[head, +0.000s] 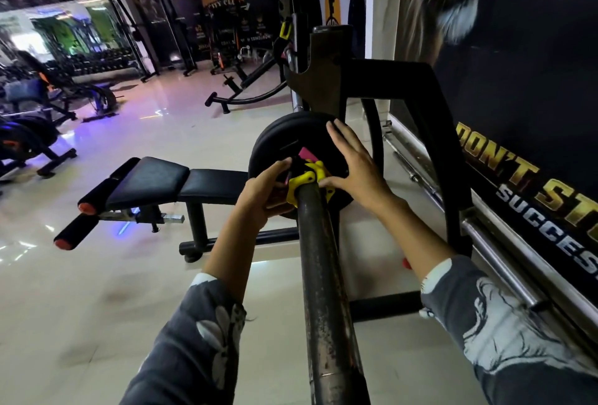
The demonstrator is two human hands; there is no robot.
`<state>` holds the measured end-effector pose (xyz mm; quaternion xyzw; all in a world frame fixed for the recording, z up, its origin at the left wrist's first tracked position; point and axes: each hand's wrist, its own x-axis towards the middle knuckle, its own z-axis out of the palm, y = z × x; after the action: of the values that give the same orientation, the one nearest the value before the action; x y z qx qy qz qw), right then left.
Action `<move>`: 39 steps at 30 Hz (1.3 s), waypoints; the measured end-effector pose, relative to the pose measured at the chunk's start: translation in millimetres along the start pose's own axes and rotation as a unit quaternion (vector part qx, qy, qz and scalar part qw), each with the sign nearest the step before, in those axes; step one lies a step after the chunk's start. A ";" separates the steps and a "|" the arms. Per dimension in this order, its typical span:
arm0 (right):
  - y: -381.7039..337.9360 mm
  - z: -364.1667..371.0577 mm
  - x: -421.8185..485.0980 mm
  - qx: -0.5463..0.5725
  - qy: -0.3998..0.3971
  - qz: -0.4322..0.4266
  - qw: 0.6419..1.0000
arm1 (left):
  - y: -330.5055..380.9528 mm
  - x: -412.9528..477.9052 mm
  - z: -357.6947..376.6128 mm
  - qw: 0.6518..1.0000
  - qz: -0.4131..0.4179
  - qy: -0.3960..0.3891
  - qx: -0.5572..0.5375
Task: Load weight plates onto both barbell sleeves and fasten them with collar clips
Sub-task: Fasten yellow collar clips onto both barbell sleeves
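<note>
A rusty barbell sleeve [323, 291] runs from the bottom of the view up to black weight plates [284, 136] that sit on it. A yellow collar clip [307, 179] with a pink and black lever wraps the sleeve right against the outer plate. My left hand [263, 191] grips the clip's left side and lever. My right hand [352, 162] lies flat on the plate's face with fingers spread, its thumb touching the clip's right side. The far sleeve of the bar is hidden behind the plates and the rack.
A black rack upright [330, 74] holds the bar beyond the plates. A black padded bench [161, 181] stands to the left on the shiny tile floor. Spare steel bars [485, 243] lie along the right wall. More gym machines stand at the far left.
</note>
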<state>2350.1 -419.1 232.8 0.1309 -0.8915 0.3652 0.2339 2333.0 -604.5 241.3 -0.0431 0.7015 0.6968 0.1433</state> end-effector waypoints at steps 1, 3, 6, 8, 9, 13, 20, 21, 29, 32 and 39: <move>1.0 1.0 -0.8 0.011 0.011 -0.001 1.000 | -0.2 1.0 -2.2 1.000 -0.012 -0.002 -0.018; 3.4 2.5 -0.1 0.022 0.023 -0.005 0.999 | -1.0 3.7 -5.1 0.998 -0.033 -0.006 -0.045; 7.5 3.7 1.7 0.014 0.033 -0.012 0.999 | -6.0 9.7 -5.5 0.996 -0.039 0.002 -0.076; 9.5 4.5 2.4 0.011 0.035 -0.018 0.999 | -9.9 12.5 -4.6 0.993 -0.035 -0.010 -0.108; 9.5 4.3 2.3 0.015 0.035 -0.019 0.999 | -10.3 13.1 -3.8 0.992 -0.034 -0.017 -0.120; 6.2 2.6 0.4 0.018 0.028 -0.016 0.999 | -6.8 9.6 -4.6 0.995 -0.036 0.005 -0.096; -18.7 0.2 -24.2 -0.044 0.038 0.025 0.998 | -19.3 -35.5 2.1 0.941 0.228 0.139 0.208; -21.8 3.4 -36.0 -0.053 0.049 0.030 0.997 | -23.4 -45.0 1.3 0.912 0.285 0.149 0.256; -53.0 17.1 -154.7 -0.018 0.065 0.083 0.994 | -84.0 -104.3 -17.0 0.795 0.419 0.097 0.427; -75.0 10.8 -188.9 -0.017 0.081 0.088 0.993 | -102.1 -135.8 -13.5 0.780 0.431 0.106 0.440; -114.6 -5.2 -257.2 0.053 0.087 0.116 0.988 | -124.4 -218.7 -9.5 0.789 0.432 0.121 0.419</move>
<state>2618.4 -479.5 171.8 0.0067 -0.8563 0.4464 0.2597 2573.0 -647.6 178.2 0.2452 0.8815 0.3128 -0.2549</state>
